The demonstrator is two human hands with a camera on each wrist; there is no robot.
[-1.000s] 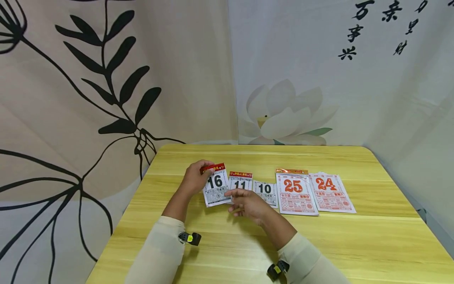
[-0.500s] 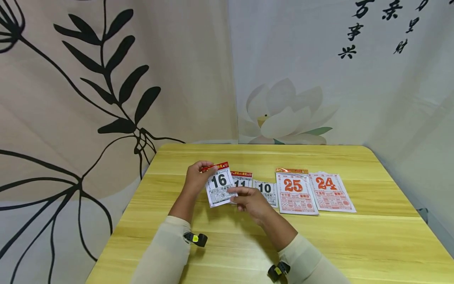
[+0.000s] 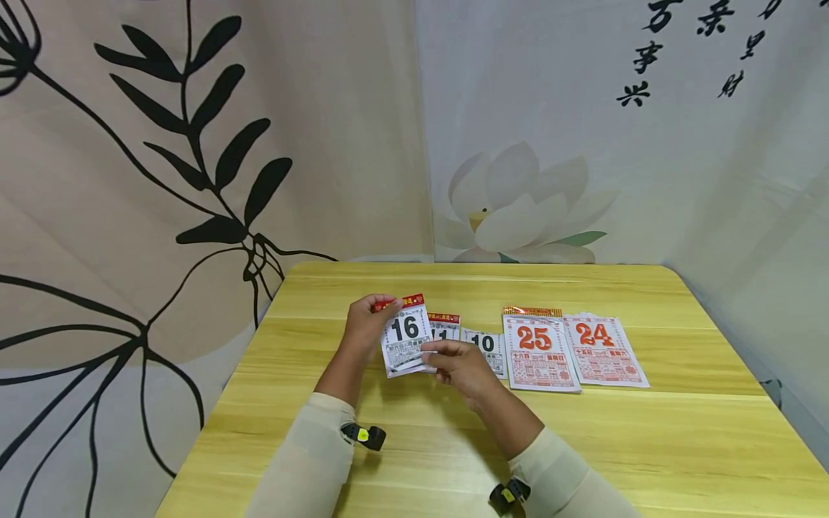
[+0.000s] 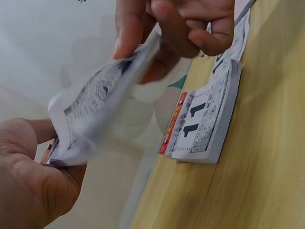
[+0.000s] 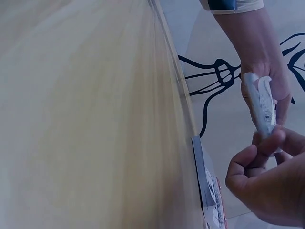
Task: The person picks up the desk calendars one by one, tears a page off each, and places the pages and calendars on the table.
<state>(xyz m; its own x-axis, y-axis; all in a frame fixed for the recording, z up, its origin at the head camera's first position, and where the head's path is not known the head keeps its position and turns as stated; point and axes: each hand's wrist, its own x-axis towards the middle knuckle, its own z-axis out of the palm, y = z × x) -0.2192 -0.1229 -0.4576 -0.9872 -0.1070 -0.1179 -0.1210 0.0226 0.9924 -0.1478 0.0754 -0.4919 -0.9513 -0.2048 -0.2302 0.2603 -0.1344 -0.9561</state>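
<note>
A small tear-off calendar pad (image 3: 406, 331) showing 16, with a red header, is raised above the table. My left hand (image 3: 364, 325) holds its red top edge, thumb in front. At its lower right corner, my right hand (image 3: 461, 365) pinches the pages between thumb and finger. The left wrist view shows the pad's pages (image 4: 97, 98) bent and partly blurred between both hands. Just behind it lies a pad marked 11 (image 4: 198, 117), partly covered in the head view. Beside that is a pad marked 10 (image 3: 486, 347).
Two larger calendar pads lie to the right, one with a red 25 (image 3: 537, 349) and one with a red 24 (image 3: 602, 345). All rest on a yellow wood-grain table (image 3: 648, 453). A printed curtain (image 3: 350, 129) hangs behind the table's far edge.
The pad marked 16 has shifted right and up with my left hand, covering more of the 11 pad. My right hand has closed on its lower corner, and its lower pages now look fanned.
</note>
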